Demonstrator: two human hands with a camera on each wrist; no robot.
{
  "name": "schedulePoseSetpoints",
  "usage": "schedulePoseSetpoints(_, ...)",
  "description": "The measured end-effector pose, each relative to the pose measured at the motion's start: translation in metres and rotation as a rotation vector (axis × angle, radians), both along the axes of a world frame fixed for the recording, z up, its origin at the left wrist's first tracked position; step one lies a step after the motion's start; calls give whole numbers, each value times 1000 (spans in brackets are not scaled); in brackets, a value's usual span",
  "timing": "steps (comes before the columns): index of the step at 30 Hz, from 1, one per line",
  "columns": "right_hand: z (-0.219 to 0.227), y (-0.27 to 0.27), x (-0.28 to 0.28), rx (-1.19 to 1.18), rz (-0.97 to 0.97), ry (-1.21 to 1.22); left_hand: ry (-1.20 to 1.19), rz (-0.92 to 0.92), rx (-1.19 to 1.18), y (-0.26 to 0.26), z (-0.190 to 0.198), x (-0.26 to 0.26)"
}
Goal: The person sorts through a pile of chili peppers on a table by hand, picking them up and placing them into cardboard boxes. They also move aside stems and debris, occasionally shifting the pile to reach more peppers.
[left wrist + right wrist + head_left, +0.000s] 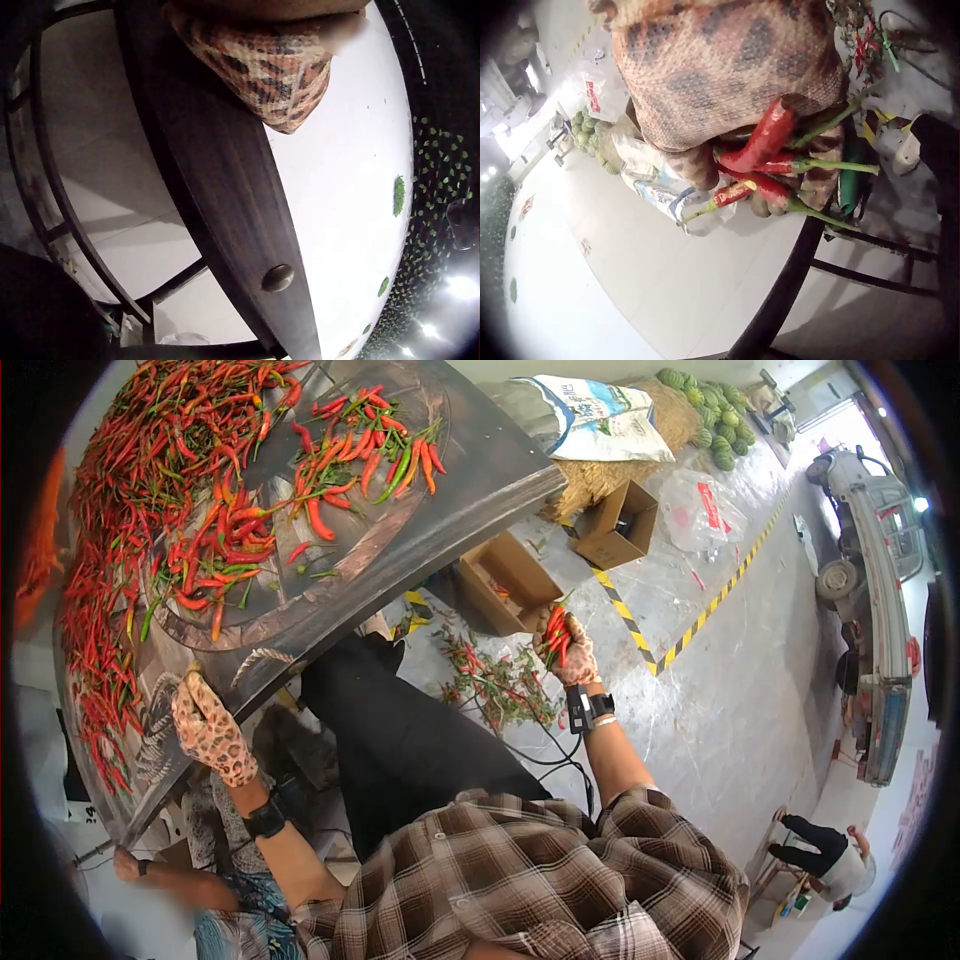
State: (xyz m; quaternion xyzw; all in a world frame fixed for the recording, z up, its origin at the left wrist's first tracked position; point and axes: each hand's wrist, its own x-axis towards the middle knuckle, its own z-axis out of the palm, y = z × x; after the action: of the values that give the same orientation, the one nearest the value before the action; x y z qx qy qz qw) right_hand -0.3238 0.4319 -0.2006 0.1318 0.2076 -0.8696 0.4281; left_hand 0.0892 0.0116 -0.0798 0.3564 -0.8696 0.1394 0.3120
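Observation:
My right hand (570, 650), in a leopard-print glove, grips a small bunch of red chilies (558, 632) out to the right of the table. Up close in the right wrist view, the chilies (761, 154) stick out past the curled fingers with their green stems outward. My left hand (213, 732), gloved in the same print, lies at the table's near edge beside a rope handle (160, 725), fingers nearly straight. Only part of this glove (270, 75) shows in the left wrist view. A large heap of red chilies (150, 450) and a smaller pile (365, 445) cover much of the table (480, 470).
An open cardboard box (510, 585) stands on the floor beyond my right hand, with another box (618, 525) behind. Pulled chili plants (495, 680) lie below. Farther off are a white sack (600, 420), watermelons (715, 415) and a parked vehicle (880, 610). Another person's arm (180, 885) is at lower left.

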Motion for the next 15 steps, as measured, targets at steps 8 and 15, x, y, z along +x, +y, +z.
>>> schedulePoseSetpoints(8, 21, -35, -67, 413, 5, 180, -136, 90, -135, 28, 41, -27)
schedulePoseSetpoints(15, -13, -54, -133, 467, 74, 355, 4, 48, 33, 4, -7, 4)
